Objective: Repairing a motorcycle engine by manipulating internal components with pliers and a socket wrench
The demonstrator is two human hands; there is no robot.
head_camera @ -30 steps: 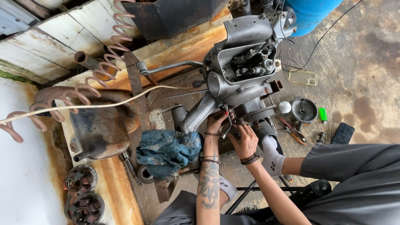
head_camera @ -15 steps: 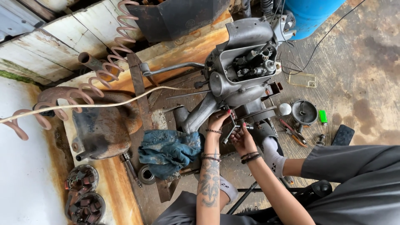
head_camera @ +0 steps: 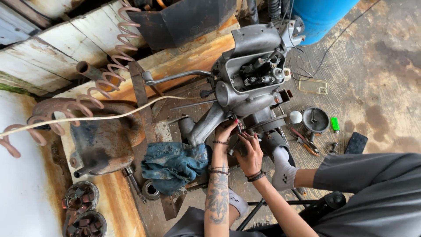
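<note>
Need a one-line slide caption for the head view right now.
Both hands, left hand and right hand, work at the underside of a grey engine housing beside a blue rag.

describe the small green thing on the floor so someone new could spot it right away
Start at the grey engine housing in the middle, then look right to the round black metal cup on the concrete. The green lighter-shaped piece lies just right of it, the only bright green thing there.

I'm in a rough repair workshop, on a stained concrete floor [head_camera: 386, 87]. A stripped grey scooter body [head_camera: 250, 83] stands in the middle. Just right of it lie pliers [head_camera: 305, 141] and loose round metal parts [head_camera: 315, 119]; left of it, a rusty tank [head_camera: 103, 142], a coiled air hose [head_camera: 109, 74] and an oily blue rag [head_camera: 173, 164].
</note>
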